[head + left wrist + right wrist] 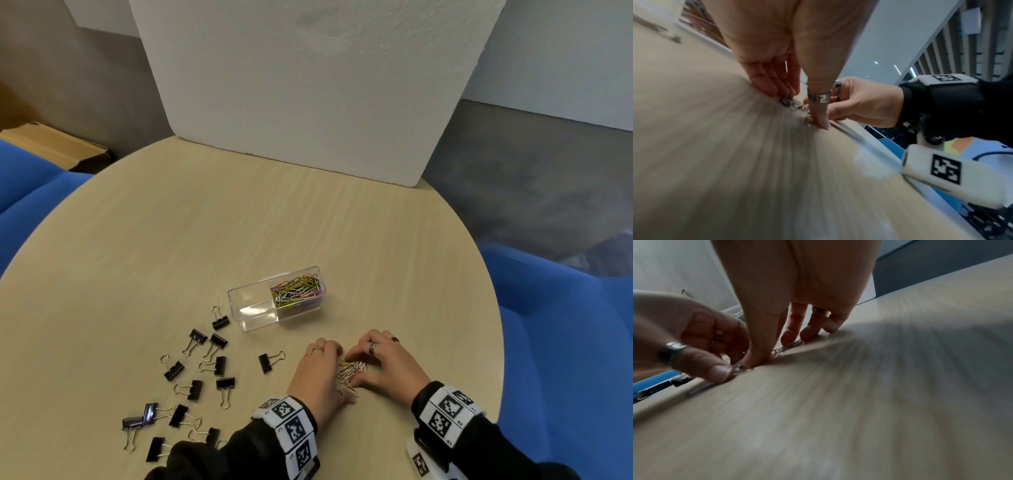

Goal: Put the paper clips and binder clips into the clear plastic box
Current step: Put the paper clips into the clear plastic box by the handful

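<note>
The clear plastic box (255, 310) lies mid-table; its right compartment holds coloured paper clips (297, 289), its left one is empty. A small pile of silver paper clips (351, 371) lies on the table near me. My left hand (342, 375) (804, 110) and right hand (356, 366) (774, 350) close in on it from both sides. Each hand has its fingertips and thumb down on the table, pinching the pile between them. Several black binder clips (195, 387) lie scattered left of the hands, one (269, 361) close to my left hand.
A white foam board (308, 85) stands upright at the round wooden table's (171, 240) far edge. Blue seats (565, 342) flank the table on both sides. The table edge runs just right of and behind my right wrist.
</note>
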`<state>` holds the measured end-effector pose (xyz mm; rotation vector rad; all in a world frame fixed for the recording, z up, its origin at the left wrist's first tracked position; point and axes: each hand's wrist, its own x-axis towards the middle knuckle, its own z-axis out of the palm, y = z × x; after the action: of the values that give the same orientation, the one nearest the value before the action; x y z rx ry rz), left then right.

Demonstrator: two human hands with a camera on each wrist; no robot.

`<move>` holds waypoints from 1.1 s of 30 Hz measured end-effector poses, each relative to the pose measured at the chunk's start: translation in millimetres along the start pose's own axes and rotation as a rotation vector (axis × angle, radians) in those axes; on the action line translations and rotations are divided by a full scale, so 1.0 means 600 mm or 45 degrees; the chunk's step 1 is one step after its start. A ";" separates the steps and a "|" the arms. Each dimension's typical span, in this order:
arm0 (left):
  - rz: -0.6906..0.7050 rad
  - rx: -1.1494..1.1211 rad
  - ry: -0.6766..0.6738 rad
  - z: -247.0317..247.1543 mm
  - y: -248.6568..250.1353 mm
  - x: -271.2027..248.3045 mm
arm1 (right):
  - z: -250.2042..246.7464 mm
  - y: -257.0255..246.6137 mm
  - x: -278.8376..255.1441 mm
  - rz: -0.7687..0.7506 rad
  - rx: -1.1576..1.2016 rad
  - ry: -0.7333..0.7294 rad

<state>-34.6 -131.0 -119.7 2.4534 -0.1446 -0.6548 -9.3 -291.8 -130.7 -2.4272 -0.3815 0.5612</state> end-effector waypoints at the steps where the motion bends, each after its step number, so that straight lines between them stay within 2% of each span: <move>1: -0.011 -0.025 0.008 -0.001 0.000 0.003 | 0.003 -0.002 0.001 0.005 0.016 0.013; 7: 0.000 -0.017 0.088 -0.010 -0.007 0.009 | 0.007 -0.018 0.002 0.014 -0.019 0.039; 17: -0.030 -0.150 0.053 -0.040 -0.022 0.002 | 0.001 -0.043 0.005 -0.004 -0.330 -0.061; 21: 0.077 -0.285 0.182 -0.094 -0.015 -0.020 | 0.001 -0.051 0.009 -0.009 -0.456 -0.125; 24: 0.098 -0.433 0.391 -0.156 -0.004 -0.020 | 0.000 -0.055 0.008 -0.001 -0.481 -0.155; 27: 0.065 -0.427 0.570 -0.203 -0.012 0.006 | -0.002 -0.057 0.006 -0.002 -0.471 -0.184; 33: 0.022 -0.243 0.501 -0.213 -0.040 0.043 | -0.007 -0.063 0.009 0.026 -0.391 -0.236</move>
<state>49.1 -51.6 -53.9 2.3396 0.0510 -0.1597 -7.7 -262.7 -106.0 -2.6815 -0.5562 0.7899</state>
